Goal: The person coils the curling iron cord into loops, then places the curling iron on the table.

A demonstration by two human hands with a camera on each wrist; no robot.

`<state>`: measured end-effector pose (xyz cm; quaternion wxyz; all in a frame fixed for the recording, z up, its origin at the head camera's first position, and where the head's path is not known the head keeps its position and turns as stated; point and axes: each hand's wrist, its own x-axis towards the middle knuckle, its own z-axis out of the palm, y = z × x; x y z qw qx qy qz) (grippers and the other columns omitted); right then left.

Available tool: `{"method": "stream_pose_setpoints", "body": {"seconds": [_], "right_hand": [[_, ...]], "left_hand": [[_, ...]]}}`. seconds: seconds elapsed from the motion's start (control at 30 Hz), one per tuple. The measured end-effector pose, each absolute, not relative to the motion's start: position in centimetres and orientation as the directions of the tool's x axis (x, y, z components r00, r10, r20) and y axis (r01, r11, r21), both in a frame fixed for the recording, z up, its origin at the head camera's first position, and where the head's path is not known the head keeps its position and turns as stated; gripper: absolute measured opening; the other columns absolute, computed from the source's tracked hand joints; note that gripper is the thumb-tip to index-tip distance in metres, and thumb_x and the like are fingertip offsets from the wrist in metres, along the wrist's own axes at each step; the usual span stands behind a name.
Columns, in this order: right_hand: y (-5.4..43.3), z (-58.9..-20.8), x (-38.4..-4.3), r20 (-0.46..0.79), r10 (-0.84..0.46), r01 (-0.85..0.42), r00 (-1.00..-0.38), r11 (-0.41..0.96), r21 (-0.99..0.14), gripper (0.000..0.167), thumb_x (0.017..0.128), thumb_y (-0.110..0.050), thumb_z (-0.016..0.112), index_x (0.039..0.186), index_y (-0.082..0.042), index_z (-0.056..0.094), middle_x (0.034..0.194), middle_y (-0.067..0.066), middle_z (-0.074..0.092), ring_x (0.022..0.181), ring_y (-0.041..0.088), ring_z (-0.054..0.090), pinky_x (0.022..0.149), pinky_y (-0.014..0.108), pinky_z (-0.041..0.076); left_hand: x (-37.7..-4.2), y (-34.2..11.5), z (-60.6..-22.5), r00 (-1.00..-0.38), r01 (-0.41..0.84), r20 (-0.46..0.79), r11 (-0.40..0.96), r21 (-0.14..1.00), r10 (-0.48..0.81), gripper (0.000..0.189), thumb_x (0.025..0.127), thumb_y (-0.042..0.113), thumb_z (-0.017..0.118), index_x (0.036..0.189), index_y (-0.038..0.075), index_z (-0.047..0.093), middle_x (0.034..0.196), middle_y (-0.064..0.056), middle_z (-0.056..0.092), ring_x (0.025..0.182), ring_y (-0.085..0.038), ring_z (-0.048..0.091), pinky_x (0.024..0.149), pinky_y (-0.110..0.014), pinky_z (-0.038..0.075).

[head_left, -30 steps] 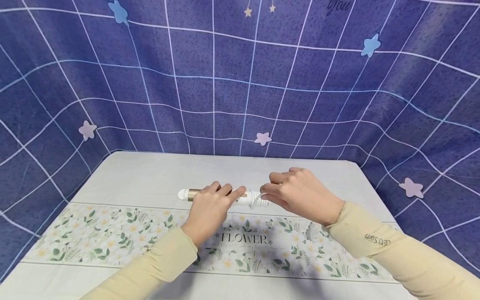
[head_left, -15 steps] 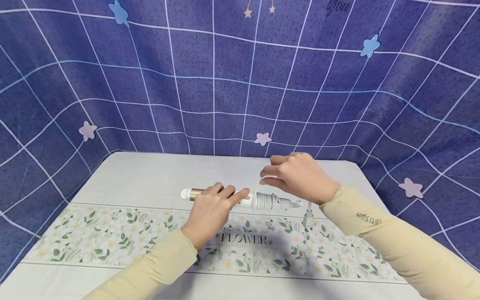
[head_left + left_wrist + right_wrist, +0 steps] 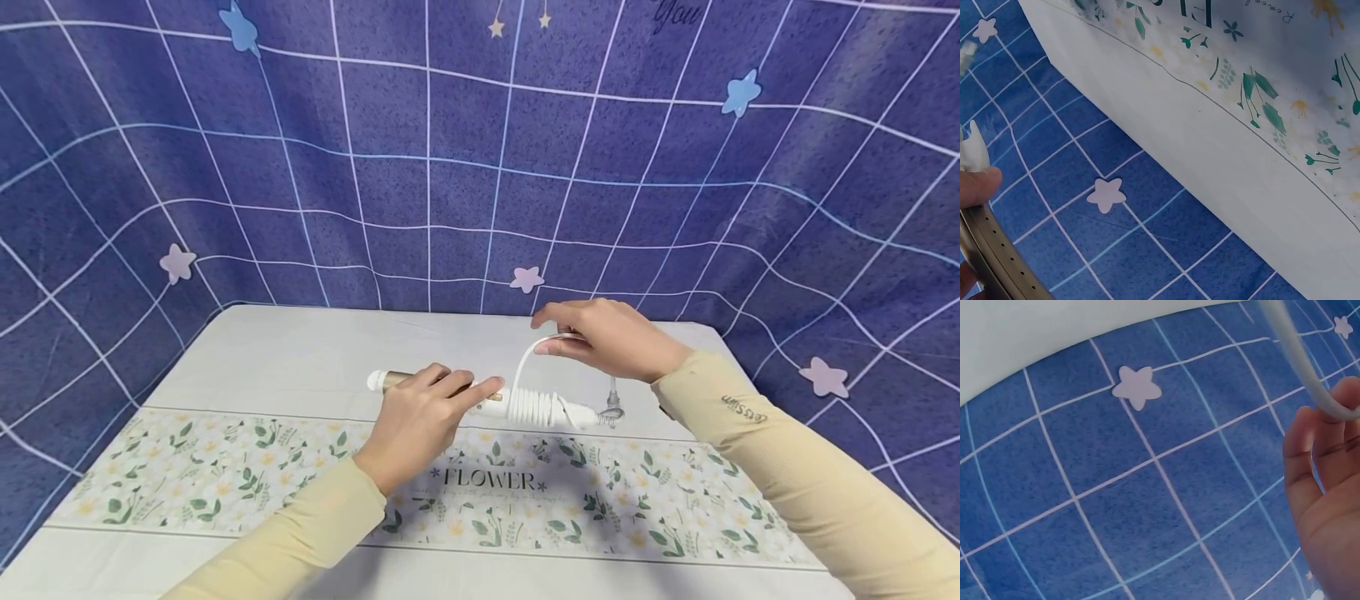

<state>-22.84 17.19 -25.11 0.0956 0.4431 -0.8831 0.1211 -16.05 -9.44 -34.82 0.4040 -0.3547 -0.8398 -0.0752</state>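
A white curling iron (image 3: 491, 407) with a gold barrel (image 3: 999, 259) is held in my left hand (image 3: 418, 421), over the middle of the table. The thumb and fingers wrap around it near the barrel, covering part of the body. Its white cord (image 3: 532, 407) is wound in several turns about the handle, to the right of that hand. My right hand (image 3: 611, 337), above and right of the coil, pinches a loop of cord (image 3: 1300, 353) between thumb and fingers. Below the right wrist hangs what looks like the plug (image 3: 614, 393), blurred.
The table has a white cloth (image 3: 300, 350) with a floral band (image 3: 225, 467) lettered FLOWER. A blue grid-patterned curtain (image 3: 465, 192) with stars stands behind the table and along its sides.
My right hand has moved up and back from the handle, drawing the cord into a larger arc. The curling iron has tilted slightly, its handle end lower in view. My left hand keeps its grip.
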Motion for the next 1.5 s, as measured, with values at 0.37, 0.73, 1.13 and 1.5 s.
{"method": "stream_pose_setpoints", "body": {"seconds": [0.37,0.73,1.13,1.5], "right_hand": [[17.7,-25.2,-23.2,0.291,-0.744,-0.798,-0.602,0.568,-0.2,0.016,0.104,-0.012,0.056,0.117,-0.014,0.065,0.115,0.002,0.07,0.096,0.018,0.068,0.086,0.044,0.055],[18.8,-26.3,-23.8,0.401,-0.689,-0.784,-0.604,0.603,-0.145,0.008,0.101,-0.022,0.064,0.095,-0.017,0.068,0.083,-0.008,0.063,0.066,0.008,0.054,0.064,0.037,0.051],[19.3,-29.1,-24.4,0.369,-0.69,-0.782,-0.623,0.539,-0.312,0.018,0.103,-0.004,0.055,0.113,-0.004,0.07,0.096,0.005,0.065,0.072,0.012,0.051,0.066,0.034,0.05],[18.6,-31.9,-24.3,0.352,-0.576,-0.666,-0.738,0.537,-0.517,0.017,0.104,-0.012,0.058,0.104,-0.004,0.073,0.081,0.0,0.065,0.065,0.01,0.057,0.062,0.028,0.051]], "left_hand": [[-16.3,-9.6,-34.5,-0.374,0.657,0.771,0.734,-0.173,0.516,0.054,0.075,-0.003,0.082,0.119,0.028,0.075,0.094,0.004,0.074,0.079,-0.017,0.066,0.05,-0.027,0.053],[-16.2,-9.5,-33.9,-0.377,0.664,0.78,0.733,-0.148,0.499,0.056,0.074,-0.001,0.084,0.12,0.028,0.075,0.096,0.003,0.075,0.081,-0.018,0.069,0.05,-0.027,0.055],[-16.2,-9.4,-33.4,-0.417,0.696,0.796,0.717,-0.03,0.438,0.06,0.069,-0.007,0.082,0.12,0.024,0.077,0.097,0.004,0.074,0.084,-0.018,0.069,0.055,-0.029,0.057],[-16.1,-9.0,-33.2,-0.444,0.695,0.799,0.718,0.023,0.405,0.06,0.069,-0.003,0.084,0.121,0.024,0.076,0.098,0.005,0.074,0.085,-0.017,0.069,0.05,-0.03,0.056]]}}
